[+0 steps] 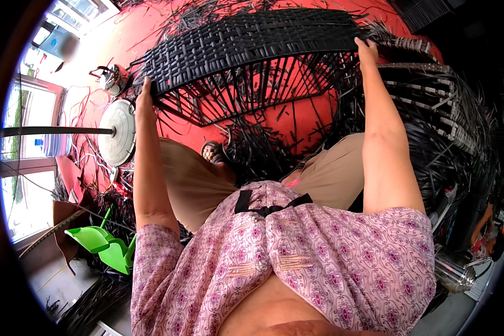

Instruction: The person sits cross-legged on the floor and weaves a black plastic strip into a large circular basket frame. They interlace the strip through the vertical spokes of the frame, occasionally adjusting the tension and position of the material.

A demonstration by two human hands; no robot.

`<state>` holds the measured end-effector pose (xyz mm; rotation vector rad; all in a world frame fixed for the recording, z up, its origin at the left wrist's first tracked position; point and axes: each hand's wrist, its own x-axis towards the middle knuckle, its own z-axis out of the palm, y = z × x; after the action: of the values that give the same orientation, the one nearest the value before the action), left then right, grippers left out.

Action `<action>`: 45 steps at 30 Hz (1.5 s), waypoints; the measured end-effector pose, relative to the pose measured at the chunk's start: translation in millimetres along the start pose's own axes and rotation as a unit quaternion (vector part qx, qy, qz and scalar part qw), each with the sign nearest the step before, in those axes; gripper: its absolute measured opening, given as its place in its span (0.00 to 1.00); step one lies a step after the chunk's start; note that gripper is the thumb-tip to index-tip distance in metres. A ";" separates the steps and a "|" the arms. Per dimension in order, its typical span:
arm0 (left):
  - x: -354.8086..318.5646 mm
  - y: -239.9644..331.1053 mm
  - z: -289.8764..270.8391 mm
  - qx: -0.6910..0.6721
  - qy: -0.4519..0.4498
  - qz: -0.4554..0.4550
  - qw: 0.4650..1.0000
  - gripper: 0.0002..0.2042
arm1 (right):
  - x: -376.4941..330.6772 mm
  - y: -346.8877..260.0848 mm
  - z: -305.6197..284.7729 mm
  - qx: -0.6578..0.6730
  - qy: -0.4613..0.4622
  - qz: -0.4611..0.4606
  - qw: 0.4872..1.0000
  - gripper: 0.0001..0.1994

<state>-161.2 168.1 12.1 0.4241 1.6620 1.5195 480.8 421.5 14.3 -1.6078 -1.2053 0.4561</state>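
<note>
A long black woven panel (252,42), made of flat strips over a frame, stretches in front of my knees. Its upper face is closely woven, while bare upright strips and a lower rail show beneath. My left hand (144,101) grips its left end, thumb up along the edge and the other fingers mostly hidden. At the far right corner my right hand (367,51) is closed round the other end, with thumb and fingertips on the rim. Loose black strips (257,148) lie in a tangle under the panel, between my feet.
A round grey stand base (117,133) with a pole and a metal kettle (112,78) stand at left on the red floor (280,120). Nearer are green dustpans (101,243). Woven grey-and-black pieces (431,103) pile up at right, above a metal jug (456,271).
</note>
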 end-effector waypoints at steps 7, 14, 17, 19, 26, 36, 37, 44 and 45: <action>34.0 -2.8 -32.7 -0.008 -0.044 -0.045 0.998 0.22 | -94.6 16.9 -60.6 -0.102 0.051 0.033 0.993 0.35; 14.8 5.5 -81.2 0.009 -0.060 -0.031 0.998 0.21 | -323.6 -62.1 -137.5 -0.103 0.074 0.076 0.989 0.37; -5.5 14.8 -98.0 0.443 0.171 0.197 0.858 0.33 | -366.4 -65.8 -149.6 -0.069 0.047 0.075 0.994 0.38; -40.9 18.1 -64.3 0.583 0.401 0.420 0.569 0.32 | -381.7 -67.2 -155.0 -0.032 0.061 0.073 0.995 0.37; -222.3 -35.6 108.4 0.386 -0.110 0.601 0.691 0.18 | -404.8 -70.1 -161.2 -0.017 0.053 0.015 0.998 0.30; -239.7 -65.4 112.1 0.431 -0.100 0.622 0.646 0.16 | -419.1 -47.3 -174.9 0.110 0.012 0.067 0.992 0.35; -241.1 -64.6 112.1 0.435 -0.094 0.627 0.639 0.16 | -419.5 -47.5 -177.6 0.110 0.002 0.072 0.991 0.36; -239.1 -64.1 107.6 0.447 -0.093 0.628 0.630 0.17 | -405.8 -78.7 -210.5 -0.048 0.170 -0.079 0.981 0.32; -239.5 -63.7 105.9 0.448 -0.093 0.625 0.632 0.17 | -400.1 -96.3 -209.3 -0.086 0.165 -0.167 0.968 0.25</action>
<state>80.1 51.7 41.6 2.6109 1.8723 1.1257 426.1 -32.6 77.4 -1.5118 -1.2480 -0.1321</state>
